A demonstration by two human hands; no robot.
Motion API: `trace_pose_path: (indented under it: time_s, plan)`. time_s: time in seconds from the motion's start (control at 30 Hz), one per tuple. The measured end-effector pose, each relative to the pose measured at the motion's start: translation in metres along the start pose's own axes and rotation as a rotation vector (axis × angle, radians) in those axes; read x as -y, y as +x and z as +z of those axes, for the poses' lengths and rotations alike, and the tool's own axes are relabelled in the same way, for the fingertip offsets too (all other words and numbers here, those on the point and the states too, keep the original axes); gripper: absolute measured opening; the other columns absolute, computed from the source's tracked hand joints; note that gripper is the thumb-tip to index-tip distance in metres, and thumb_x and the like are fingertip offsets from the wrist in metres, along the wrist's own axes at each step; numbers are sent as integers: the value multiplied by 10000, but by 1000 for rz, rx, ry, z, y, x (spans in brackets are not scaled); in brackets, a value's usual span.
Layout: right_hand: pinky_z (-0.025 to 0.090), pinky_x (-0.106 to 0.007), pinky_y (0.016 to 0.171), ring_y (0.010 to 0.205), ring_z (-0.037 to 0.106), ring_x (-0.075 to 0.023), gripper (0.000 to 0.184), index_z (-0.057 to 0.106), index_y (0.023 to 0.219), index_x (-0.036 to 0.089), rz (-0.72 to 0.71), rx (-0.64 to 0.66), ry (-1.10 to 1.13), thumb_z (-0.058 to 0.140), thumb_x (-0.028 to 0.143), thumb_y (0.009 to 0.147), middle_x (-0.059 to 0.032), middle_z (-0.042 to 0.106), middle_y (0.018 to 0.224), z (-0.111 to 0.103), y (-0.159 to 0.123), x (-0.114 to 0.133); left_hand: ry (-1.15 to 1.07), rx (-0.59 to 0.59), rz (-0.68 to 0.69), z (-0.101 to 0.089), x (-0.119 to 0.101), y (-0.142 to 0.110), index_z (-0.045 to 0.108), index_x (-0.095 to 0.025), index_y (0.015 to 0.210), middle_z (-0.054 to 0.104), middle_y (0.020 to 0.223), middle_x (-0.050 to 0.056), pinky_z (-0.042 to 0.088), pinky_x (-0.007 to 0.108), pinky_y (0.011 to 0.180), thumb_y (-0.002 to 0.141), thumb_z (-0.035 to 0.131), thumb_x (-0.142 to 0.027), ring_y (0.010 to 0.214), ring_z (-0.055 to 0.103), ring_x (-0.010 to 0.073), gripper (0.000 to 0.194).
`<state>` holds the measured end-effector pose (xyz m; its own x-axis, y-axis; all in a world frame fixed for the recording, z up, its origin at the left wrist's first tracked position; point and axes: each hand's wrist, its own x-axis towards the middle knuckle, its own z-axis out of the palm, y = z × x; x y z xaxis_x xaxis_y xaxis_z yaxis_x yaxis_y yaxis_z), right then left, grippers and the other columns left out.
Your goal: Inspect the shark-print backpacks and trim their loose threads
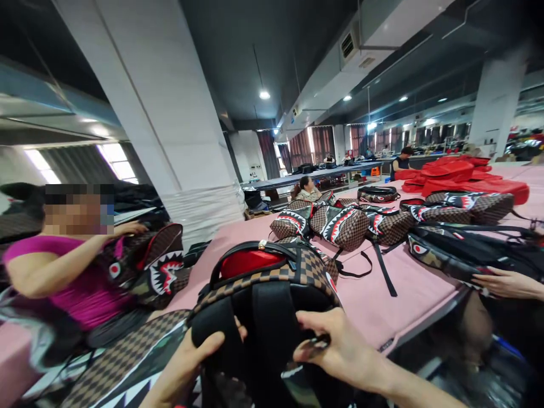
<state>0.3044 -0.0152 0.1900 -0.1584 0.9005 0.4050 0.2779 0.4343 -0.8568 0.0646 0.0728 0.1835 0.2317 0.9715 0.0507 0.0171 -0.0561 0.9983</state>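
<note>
the bag (310,269) stands at six o'clock, close in front of the wearer, its padded back and black straps turned toward them; counting hours from it, the rest lies around. brown checks run over its top, and red shows beneath the black handle (232,256). the left hand (193,358) closes on the left strap (221,323), thumb in front, fingertips showing past the inner edge. the right hand (342,348), at four o'clock, pinches a small dark tool (317,344) between thumb and fingers just beside the right strap (272,317); what kind of tool is too blurred to tell. at eight o'clock a checked piece (127,340) with printed teeth lies beside the bag. at nine to ten, a person in a purple top (76,283) handles a shark-print bag (164,272). at one to two o'clock, several shark-print bags (342,226) lie together on the pink table (357,311), with a red pile (459,178) beyond them. at three, a co-worker's hand (510,283) rests on a black and camouflage bag (437,258).
</note>
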Motion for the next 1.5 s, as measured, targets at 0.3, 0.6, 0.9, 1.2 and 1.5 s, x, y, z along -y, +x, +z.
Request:
trace_pose_path:
  time_s: [0.3, 0.6, 0.9, 1.2, 1.5]
  plan:
    - [313, -252, 471, 493, 540, -171, 214, 569, 823, 170, -181, -89, -460, 464, 355, 797, -53, 609, 614, 33, -4, -21, 18, 2, -62, 5, 0, -14, 650, -132, 699, 665, 651, 93, 501, 345, 638, 454, 752, -535, 661, 616, 254, 483]
    - [247, -256, 420, 416, 505, -165, 231, 530, 753, 186, -206, -92, -514, 440, 394, 801, -36, 573, 532, 35, -9, -26, -26, -26, -53, 14, -5, -15, 649, -147, 683, 674, 660, 76, 519, 350, 648, 438, 780, -481, 742, 636, 289, 435]
    - [448, -244, 606, 684, 570, -163, 235, 632, 785, 179, -206, -198, 85, 542, 396, 800, -26, 631, 737, -36, -29, 27, -169, 100, -85, 61, -64, -67, 669, -104, 883, 693, 671, 99, 505, 292, 488, 545, 736, -403, 547, 630, 226, 456]
    - [398, -253, 532, 520, 473, -111, 326, 583, 671, 157, 388, -307, 242, 635, 478, 648, 18, 558, 582, -6, 51, -109, -516, 240, -481, 51, 45, 70, 619, -52, 1005, 699, 831, 168, 536, 313, 588, 887, 305, -487, 678, 667, 217, 549]
    - [317, -232, 529, 550, 404, -89, 337, 556, 621, 148, 648, -245, 220, 701, 450, 586, 41, 491, 571, 38, -49, -196, -703, 122, -585, 35, 189, 0, 582, -43, 1094, 698, 896, 151, 498, 349, 836, 880, 437, -332, 826, 663, 213, 388]
